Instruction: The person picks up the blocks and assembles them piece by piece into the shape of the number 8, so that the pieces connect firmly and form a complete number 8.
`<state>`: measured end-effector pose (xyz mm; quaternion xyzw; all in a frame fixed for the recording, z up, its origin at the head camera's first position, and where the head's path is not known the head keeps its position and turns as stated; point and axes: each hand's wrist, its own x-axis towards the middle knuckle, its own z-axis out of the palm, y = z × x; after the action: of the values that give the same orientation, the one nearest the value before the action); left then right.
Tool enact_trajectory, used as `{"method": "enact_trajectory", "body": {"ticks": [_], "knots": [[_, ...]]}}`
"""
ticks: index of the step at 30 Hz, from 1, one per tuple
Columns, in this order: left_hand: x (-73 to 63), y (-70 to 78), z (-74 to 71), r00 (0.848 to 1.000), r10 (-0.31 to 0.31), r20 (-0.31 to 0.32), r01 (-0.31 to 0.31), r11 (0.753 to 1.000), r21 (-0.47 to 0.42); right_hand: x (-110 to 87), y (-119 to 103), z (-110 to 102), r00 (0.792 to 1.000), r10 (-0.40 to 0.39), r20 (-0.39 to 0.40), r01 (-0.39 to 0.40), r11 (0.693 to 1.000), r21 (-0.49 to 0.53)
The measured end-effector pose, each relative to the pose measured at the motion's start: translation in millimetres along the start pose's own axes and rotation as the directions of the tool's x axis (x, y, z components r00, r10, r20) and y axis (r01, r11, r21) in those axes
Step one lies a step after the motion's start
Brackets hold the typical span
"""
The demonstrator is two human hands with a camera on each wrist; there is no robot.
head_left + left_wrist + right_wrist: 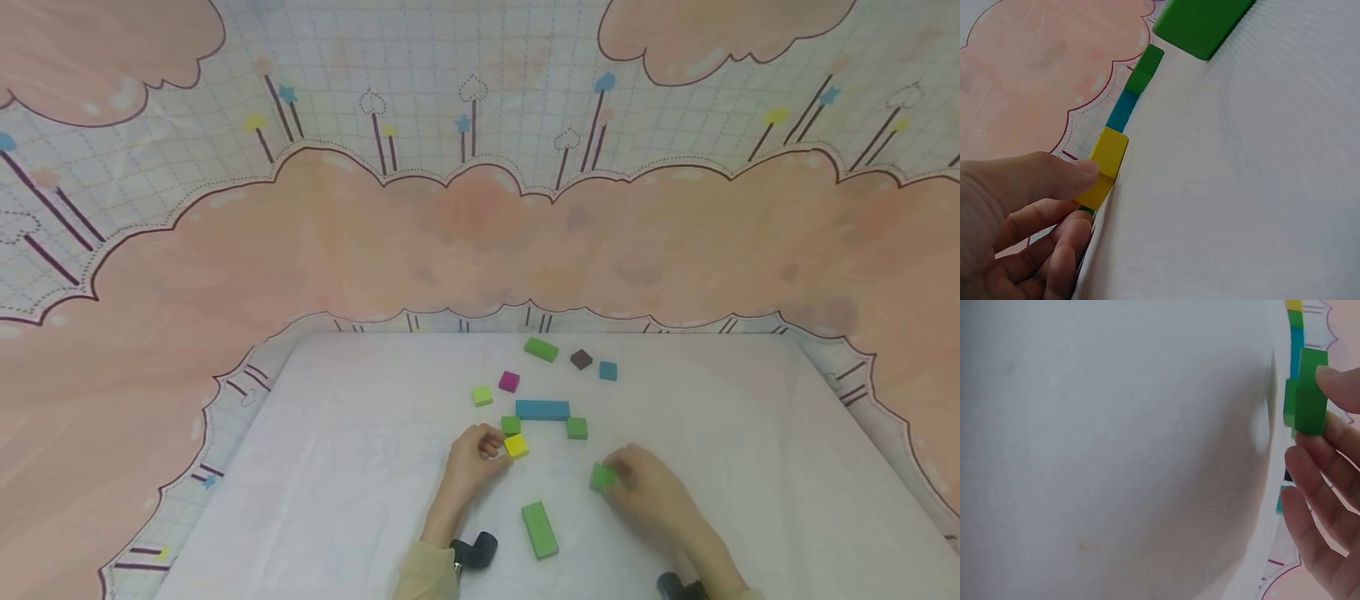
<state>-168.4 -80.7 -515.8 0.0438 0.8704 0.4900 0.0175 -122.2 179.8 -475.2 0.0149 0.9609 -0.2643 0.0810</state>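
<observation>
My left hand (474, 460) pinches a yellow block (516, 446) between thumb and fingers, just in front of a small green block (511, 426). In the left wrist view the thumb lies on the side of the yellow block (1107, 164). My right hand (651, 485) holds a green block (602, 477) by its right side; the right wrist view shows the thumb against this green block (1311, 394). Between and beyond the hands, a long blue block (542, 410) lies crosswise, with another small green block (577, 428) at its right end.
A long green block (540, 530) lies between the forearms. Farther back are a lime block (482, 396), a magenta block (509, 382), a green block (542, 349), a dark brown block (581, 359) and a blue block (608, 371). All lie on a white table (337, 417).
</observation>
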Motion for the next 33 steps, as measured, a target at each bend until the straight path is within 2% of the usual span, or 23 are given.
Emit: {"method": "enact_trajectory", "body": {"ticks": [13,21,33], "knots": [[-0.8,1.0,-0.9,1.000,0.001,-0.003,-0.001,1.000,0.004,5.0,-6.8,-1.5,1.000,-0.018,-0.008,0.018,0.999,0.030],[-0.9,0.8,-1.0,1.000,0.005,-0.004,-0.005,1.000,-0.003,8.7,-9.4,-0.4,0.998,-0.059,-0.030,0.060,0.998,0.031],[-1.2,1.9,-1.8,1.000,0.006,-0.002,-0.006,1.000,-0.002,14.9,-16.4,3.9,0.998,-0.051,-0.024,0.052,0.999,0.015]]}}
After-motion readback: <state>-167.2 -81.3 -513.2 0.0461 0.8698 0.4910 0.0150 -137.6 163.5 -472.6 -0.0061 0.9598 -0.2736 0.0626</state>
